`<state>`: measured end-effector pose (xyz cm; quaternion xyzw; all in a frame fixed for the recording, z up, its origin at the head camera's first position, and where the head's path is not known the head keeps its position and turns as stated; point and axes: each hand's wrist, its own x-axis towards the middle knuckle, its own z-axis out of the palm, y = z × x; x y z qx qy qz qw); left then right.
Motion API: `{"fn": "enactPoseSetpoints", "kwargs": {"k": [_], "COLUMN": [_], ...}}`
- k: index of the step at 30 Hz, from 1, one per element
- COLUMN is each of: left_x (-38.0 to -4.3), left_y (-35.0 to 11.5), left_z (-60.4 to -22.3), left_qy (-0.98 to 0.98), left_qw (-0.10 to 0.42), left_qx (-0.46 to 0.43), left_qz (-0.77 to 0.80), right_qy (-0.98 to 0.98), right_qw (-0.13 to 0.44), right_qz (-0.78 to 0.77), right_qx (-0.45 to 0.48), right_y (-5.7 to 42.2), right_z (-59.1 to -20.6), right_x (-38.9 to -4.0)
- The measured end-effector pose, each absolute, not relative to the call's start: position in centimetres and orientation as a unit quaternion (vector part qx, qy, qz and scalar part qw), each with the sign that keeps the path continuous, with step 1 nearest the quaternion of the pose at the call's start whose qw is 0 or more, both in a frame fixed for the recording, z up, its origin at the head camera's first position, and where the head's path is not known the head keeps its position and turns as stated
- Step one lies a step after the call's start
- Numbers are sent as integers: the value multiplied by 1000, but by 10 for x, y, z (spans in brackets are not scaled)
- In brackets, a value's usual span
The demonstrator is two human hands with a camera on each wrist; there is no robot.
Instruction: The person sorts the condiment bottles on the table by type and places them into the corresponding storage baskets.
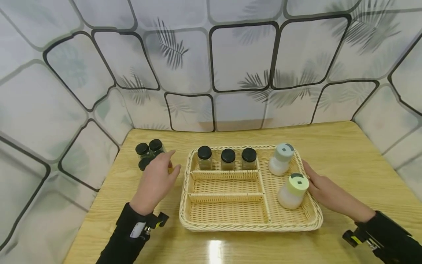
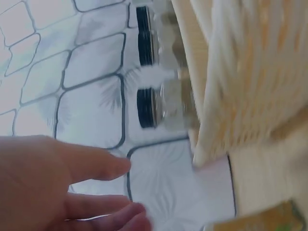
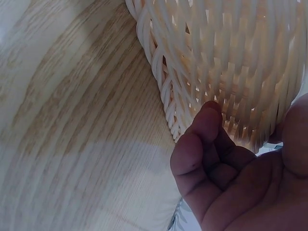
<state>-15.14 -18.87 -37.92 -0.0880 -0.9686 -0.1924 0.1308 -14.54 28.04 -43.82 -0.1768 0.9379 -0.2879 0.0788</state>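
A woven basket (image 1: 227,227) with a divider stands on the table. Three spice jars with black lids sit in its back left compartment, among them a middle jar (image 1: 228,160). The right section holds a blue-lidded shaker (image 1: 281,159) and a green-lidded shaker (image 1: 292,191). My right hand (image 1: 324,189) grips the basket's right side, its curled fingers (image 3: 207,122) against the woven wall in the right wrist view. My left hand (image 1: 156,182), thumb and forefinger apart, is left of the basket, overlapping a small group of black-lidded jars (image 1: 143,149); nothing shows in its grasp.
The wooden table (image 1: 326,146) meets a patterned fabric backdrop (image 1: 244,58) behind and at both sides. Two front left compartments of the basket show bare weave. A yellowish printed object (image 2: 260,219) edges into the bottom of the left wrist view.
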Motion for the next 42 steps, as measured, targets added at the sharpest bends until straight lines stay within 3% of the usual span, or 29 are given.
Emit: {"fn": "enactPoseSetpoints", "kwargs": {"k": [3,6,14,35,42], "left_x": [-154,-159,-166,-184,-180], "left_y": [-197,-204,-216,-223,-221], "left_z": [-377,-379,-392,-397,-391], "left_qy": [-964,-964,-981,-967,-969], "left_qw": [203,233,182,210,180], "left_qx": [-91,-86,-52,-110,-89], "left_qz": [-143,-100,-45,-98,-145], "right_qy": [937,937,935,936,934], "right_qw": [82,85,83,83,81], "right_qz": [-288,-288,-292,-290,-293], "right_qx": [-179,-180,-185,-183,-188], "right_y": [280,280,279,281,281], "right_z": [-438,-439,-443,-437,-436], "right_x": [-146,-147,-145,-144,-145]}}
